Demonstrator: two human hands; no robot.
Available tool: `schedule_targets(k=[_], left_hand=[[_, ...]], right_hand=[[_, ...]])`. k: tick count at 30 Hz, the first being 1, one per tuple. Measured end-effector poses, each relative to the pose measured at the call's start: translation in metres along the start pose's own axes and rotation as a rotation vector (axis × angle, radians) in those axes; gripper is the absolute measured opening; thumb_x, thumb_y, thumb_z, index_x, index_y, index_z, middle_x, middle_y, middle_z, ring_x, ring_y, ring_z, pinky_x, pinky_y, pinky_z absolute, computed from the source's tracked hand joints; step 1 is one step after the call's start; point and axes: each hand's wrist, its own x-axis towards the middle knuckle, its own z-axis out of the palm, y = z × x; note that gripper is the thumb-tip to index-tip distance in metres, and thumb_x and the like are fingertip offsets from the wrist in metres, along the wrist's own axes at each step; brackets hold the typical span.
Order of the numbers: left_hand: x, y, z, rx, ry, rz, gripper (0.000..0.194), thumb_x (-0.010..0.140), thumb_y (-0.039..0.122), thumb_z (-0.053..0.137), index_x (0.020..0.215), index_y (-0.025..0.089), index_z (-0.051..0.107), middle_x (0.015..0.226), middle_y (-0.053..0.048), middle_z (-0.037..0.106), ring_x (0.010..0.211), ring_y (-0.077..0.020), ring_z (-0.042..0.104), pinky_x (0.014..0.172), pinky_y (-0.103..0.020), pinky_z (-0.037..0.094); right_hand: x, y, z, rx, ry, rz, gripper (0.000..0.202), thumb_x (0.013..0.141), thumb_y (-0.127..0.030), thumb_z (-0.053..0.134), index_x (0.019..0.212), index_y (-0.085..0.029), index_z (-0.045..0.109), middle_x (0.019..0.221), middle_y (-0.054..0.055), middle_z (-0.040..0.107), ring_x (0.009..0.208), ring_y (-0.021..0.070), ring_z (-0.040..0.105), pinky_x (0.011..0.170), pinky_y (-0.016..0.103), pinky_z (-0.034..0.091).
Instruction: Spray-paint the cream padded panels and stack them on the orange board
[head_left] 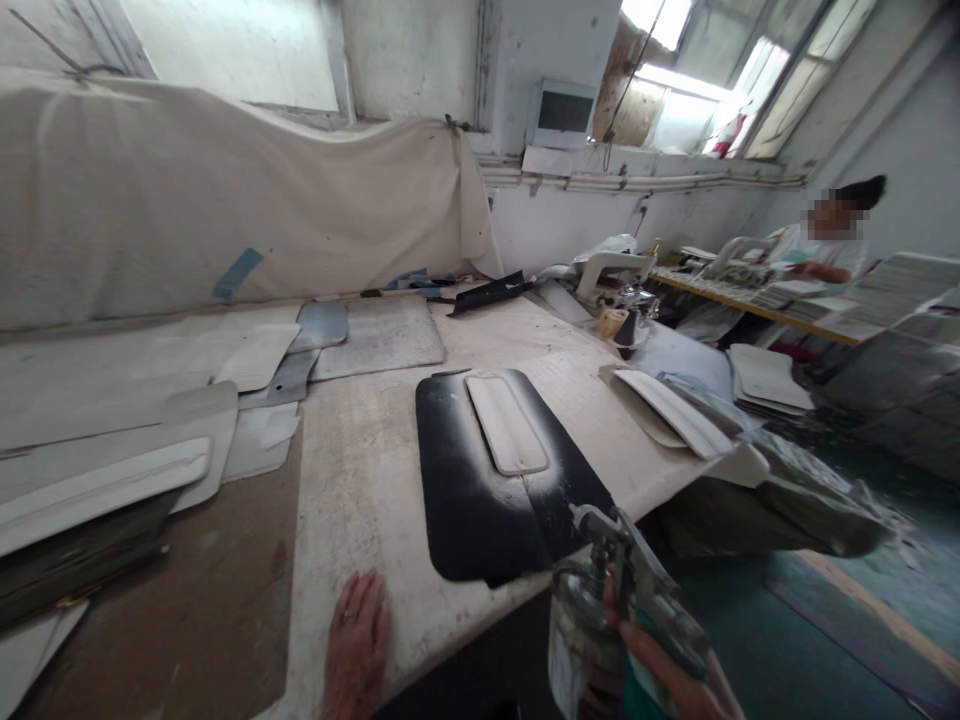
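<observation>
Left hand: bare from the fingertips down to where my view cuts it off, the back facing me, with creases over the knuckles; the fingers look slim and the outline slightly soft to me.
Ring: one thin, pale metallic band around a finger of the left hand; I can't make out any marking on it.
Right hand: bare too, well to the right of the ring; I see it only in part, and blurred.
Teal patch: right of the ring, against the right hand; sleeve or something else, I can't tell.
</observation>
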Motion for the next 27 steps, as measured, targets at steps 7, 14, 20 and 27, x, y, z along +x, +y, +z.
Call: schedule_targets(k=[7,14,20,27], left_hand=[[0.000,0.002,0.000,0.019,-0.001,-0.022,0.037,0.083,0.034,0.039,0.113,0.019,0.055,0.118,-0.005,0.059,0.118,-0.0225,0.045,0.095,-0.039,0.044],[0.001,0.003,0.001,0.006,0.011,-0.011,0.036,0.083,0.032,0.039,0.113,0.018,0.055,0.117,-0.005,0.059,0.118,-0.0223,0.045,0.094,-0.038,0.045],[0.001,0.004,-0.001,0.027,0.010,-0.006,0.036,0.084,0.032,0.039,0.112,0.017,0.056,0.116,-0.006,0.060,0.118,-0.0224,0.045,0.094,-0.038,0.045],[-0.001,0.003,0.001,0.033,0.008,-0.004,0.037,0.084,0.032,0.037,0.114,0.017,0.054,0.118,-0.005,0.059,0.118,-0.0222,0.044,0.094,-0.037,0.044]], right_hand=[[0.020,0.011,-0.008,-0.010,-0.054,0.032,0.027,0.060,-0.046,0.069,0.077,-0.025,0.067,0.081,0.007,0.066,0.086,0.0274,0.062,0.079,0.036,0.050],[0.041,0.019,-0.020,-0.098,-0.155,0.025,0.019,0.067,-0.039,0.065,0.078,-0.023,0.063,0.078,0.002,0.064,0.081,0.0198,0.058,0.071,0.024,0.046],[0.043,-0.004,-0.004,-0.110,-0.152,-0.006,0.020,0.067,-0.042,0.063,0.070,-0.024,0.058,0.068,0.001,0.058,0.072,0.0197,0.053,0.067,0.028,0.043],[0.049,-0.005,0.005,-0.119,-0.259,0.032,0.024,0.066,-0.044,0.065,0.068,-0.021,0.059,0.068,0.003,0.060,0.073,0.0214,0.056,0.066,0.029,0.043]])
